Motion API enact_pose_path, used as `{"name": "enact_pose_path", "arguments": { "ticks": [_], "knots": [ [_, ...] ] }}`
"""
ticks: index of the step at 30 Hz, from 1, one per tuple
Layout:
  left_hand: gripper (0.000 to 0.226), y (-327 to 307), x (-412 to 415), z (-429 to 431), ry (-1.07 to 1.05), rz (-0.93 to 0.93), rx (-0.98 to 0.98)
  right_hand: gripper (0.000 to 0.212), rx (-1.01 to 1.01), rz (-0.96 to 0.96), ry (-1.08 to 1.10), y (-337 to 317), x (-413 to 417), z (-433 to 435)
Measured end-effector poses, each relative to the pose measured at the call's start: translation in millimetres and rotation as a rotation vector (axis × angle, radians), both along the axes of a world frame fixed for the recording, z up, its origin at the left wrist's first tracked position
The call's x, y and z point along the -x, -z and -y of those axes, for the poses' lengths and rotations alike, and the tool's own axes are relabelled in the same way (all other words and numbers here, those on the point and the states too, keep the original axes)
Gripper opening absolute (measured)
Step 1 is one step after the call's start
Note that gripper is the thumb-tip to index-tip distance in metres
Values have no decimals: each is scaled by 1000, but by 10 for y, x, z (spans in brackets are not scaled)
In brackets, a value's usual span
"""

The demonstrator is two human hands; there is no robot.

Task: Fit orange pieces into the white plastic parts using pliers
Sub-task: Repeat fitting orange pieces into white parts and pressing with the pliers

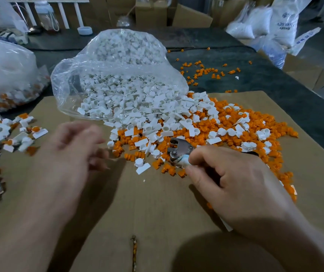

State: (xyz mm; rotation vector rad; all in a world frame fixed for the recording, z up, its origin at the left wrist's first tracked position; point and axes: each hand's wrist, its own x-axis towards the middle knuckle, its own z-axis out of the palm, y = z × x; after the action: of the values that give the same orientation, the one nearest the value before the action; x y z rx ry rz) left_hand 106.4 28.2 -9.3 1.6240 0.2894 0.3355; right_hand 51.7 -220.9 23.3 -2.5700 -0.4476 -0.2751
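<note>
From the head camera, looking down over the bench [265,79]: a brown cardboard sheet [157,203] lies across it, and both hands are out over the cardboard. The right hand [233,173] grips the pliers [178,152], fingers curled round the handles, which are hidden under the palm. Only the metal head pokes out to the left, its tip right at the near edge of the heap. The left hand [72,146] hovers over bare cardboard, blurred, fingers loosely curled with nothing to be seen in them, well apart from the pliers. Ahead of the hands, the white plastic parts [147,114] spill out of the mouth of a clear plastic bag [118,65] lying on its side, and they run straight into the orange pieces [255,134], which spread over the right half of the cardboard, white mixed in among orange. More orange pieces are scattered on the dark bench beyond. On the left edge sits a loose cluster of white-and-orange pieces [10,134], blurred, and behind it a second bag [6,75] with white and orange showing through. At the back, cardboard boxes [186,14] and white sacks [274,22].
</note>
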Motion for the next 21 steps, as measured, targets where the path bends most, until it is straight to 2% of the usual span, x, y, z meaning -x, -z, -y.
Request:
{"name": "enact_pose_path", "arguments": {
  "ticks": [1, 2, 3, 6, 9, 15, 19, 21],
  "knots": [
    [8, 16, 45, 63, 36, 75, -320, 21, 11, -18, -9, -10, 8, -15],
    [15, 27, 112, 153, 109, 121, -551, 22, 22, -39, -23, -13, 19, -37],
    [23, 55, 151, 183, 185, 134, -698, 22, 35, -61, -45, -11, 31, -69],
    [50, 127, 169, 291, 328, 62, -881, 13, 53, -138, -143, 38, 68, -176],
    [48, 161, 154, 384, 423, 129, -1107, 19, 80, -173, -217, 71, 102, -254],
    [21, 177, 153, 375, 415, 218, -1109, 15, 85, -139, -196, 160, 51, -219],
    [40, 150, 198, 386, 434, 302, -1138, 9, 52, -94, -212, 141, 11, -235],
    [42, 134, 199, 392, 430, 300, -1133, 10, 0, -47, -175, 127, 5, -236]
  ]
}}
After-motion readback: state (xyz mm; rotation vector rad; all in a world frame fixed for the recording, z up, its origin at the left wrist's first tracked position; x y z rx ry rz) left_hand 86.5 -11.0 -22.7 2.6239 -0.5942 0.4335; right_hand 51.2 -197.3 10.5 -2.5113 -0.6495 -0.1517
